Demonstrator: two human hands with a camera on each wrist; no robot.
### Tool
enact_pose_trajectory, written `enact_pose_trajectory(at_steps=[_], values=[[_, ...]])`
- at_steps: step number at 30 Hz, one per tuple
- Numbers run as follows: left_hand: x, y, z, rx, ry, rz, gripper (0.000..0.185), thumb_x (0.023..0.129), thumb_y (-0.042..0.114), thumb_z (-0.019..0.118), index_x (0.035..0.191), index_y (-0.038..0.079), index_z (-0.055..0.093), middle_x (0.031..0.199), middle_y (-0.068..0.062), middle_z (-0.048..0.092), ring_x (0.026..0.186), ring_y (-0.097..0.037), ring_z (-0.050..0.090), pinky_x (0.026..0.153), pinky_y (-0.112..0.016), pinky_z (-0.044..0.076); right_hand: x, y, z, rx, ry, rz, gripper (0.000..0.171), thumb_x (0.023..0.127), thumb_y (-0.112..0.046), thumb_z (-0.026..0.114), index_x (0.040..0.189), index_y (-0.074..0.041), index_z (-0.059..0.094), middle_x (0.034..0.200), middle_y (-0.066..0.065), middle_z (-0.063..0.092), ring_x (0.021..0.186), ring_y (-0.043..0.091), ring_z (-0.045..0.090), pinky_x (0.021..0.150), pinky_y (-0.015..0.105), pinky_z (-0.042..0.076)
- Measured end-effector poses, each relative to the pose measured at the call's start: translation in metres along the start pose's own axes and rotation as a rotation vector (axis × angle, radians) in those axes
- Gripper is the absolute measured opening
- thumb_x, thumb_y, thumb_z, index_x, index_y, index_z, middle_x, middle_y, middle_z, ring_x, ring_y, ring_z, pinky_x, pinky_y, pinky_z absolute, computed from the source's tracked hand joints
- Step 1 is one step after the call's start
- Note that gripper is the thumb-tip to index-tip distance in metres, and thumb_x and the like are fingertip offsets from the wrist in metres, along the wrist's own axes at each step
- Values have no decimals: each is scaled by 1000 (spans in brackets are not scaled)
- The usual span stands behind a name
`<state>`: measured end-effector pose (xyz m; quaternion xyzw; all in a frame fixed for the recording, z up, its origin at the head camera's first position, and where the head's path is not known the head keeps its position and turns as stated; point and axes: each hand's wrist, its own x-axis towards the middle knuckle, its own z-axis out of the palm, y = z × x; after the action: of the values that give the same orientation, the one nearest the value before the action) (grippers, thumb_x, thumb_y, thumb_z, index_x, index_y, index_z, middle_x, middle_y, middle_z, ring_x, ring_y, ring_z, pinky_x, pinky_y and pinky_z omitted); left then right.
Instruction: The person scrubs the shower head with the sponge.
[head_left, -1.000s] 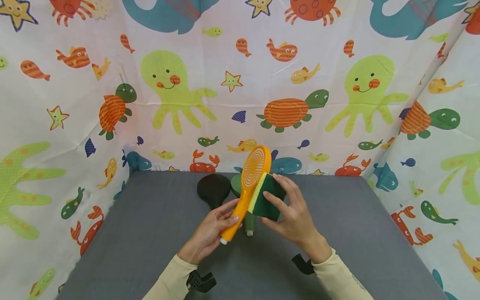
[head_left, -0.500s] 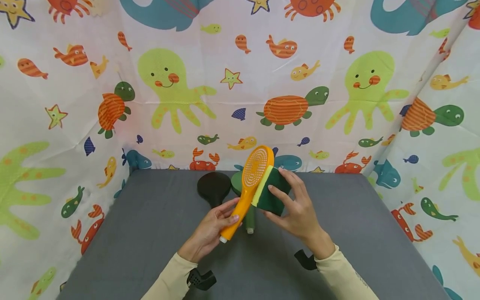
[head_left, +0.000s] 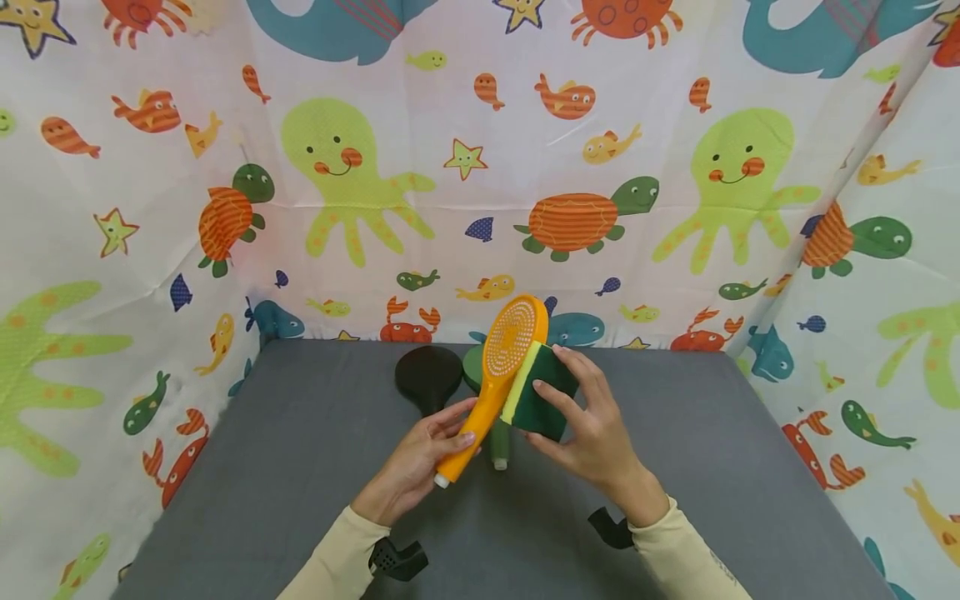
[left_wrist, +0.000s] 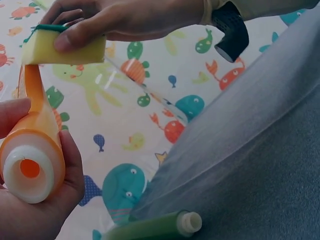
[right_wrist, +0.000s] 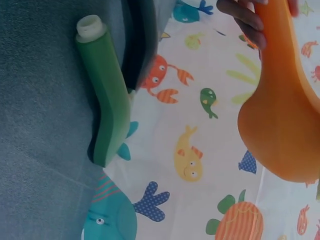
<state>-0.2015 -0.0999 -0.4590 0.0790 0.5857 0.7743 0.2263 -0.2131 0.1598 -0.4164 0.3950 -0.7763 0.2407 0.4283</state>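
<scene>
My left hand [head_left: 412, 462] grips an orange shower head [head_left: 512, 342] by its handle and holds it tilted above the table, the perforated face toward me. In my right hand [head_left: 603, 446] is a sponge [head_left: 546, 396] with a yellow side and a dark green scouring side. The sponge's yellow side lies against the right side of the shower head, near where head and handle meet. From the left wrist view, the thumb presses the yellow sponge [left_wrist: 80, 50], and the handle's white hollow end [left_wrist: 29, 172] faces the camera. The right wrist view shows the orange back [right_wrist: 280, 120].
Behind the hands, a black shower head [head_left: 427, 377] and a green shower head [head_left: 500, 446] lie on the grey table [head_left: 315, 450]; the orange one partly covers the green. A curtain [head_left: 465, 225] printed with sea animals surrounds the table at back and sides.
My right hand slid the sponge up and right along the shower head's side, then slightly back down and left. The left hand keeps its grip and has barely moved.
</scene>
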Motion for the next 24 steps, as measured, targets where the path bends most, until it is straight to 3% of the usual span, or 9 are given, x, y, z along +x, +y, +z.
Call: enact_pose_trajectory(at_steps=[7,10,18,24], values=[[-2,0,-5,17,-8,-19,63,91,17,70,149,17,44,146,-13,48,121,-25,55,100,-33,51,3,4,-9,33,2,57,57,89,-57,62,122,-11,65,145,25,45,131,39,44,115,19,29],[-3,1,-6,21,-13,-25,63,91,17,70,149,17,44,147,-13,48,123,-27,53,103,-36,50,4,5,-13,48,-6,71,58,88,-58,62,122,-11,65,146,24,45,131,38,45,113,17,30],[-8,2,-11,60,-38,-31,65,91,18,70,150,16,43,146,-13,49,116,-22,57,100,-32,51,5,8,-18,83,-6,102,59,88,-58,63,122,-10,65,146,23,45,127,36,47,108,13,34],[-9,2,-16,92,-59,-24,64,92,16,69,150,15,42,141,-11,51,117,-25,55,99,-34,51,7,10,-20,113,4,141,60,87,-58,64,122,-10,65,147,22,45,127,36,48,105,12,37]])
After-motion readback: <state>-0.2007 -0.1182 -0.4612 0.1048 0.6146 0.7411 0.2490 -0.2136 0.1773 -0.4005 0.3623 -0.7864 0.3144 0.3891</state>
